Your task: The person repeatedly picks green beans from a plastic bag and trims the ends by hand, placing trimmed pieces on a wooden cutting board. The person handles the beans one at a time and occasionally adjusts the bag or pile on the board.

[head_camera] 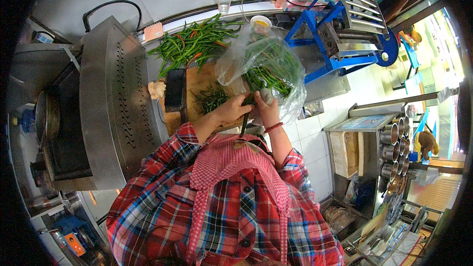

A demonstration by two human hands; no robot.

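Close together before my chest, my left hand point(233, 111) and my right hand point(267, 109) grip dark green stalks point(249, 99) between them. A dark stem-like piece point(244, 123) hangs below the fingers; what it is stays unclear. Something grey point(265, 96) covers a fingertip of my right hand. Just beyond that hand lies a clear plastic bag point(231, 67) with long green vegetable stalks point(271, 83) in its mouth. A small heap of short green pieces point(211, 99) sits on the wooden cutting board point(199, 77), beside my left hand.
Green chillies point(196, 40), a few red, are piled behind the board. A black phone point(175, 88) and a ginger root point(157, 90) lie at its left. A steel cooking unit point(111, 99) stands left; a blue-framed machine point(321, 40) stands back right. A small bowl point(261, 21) sits behind the bag.
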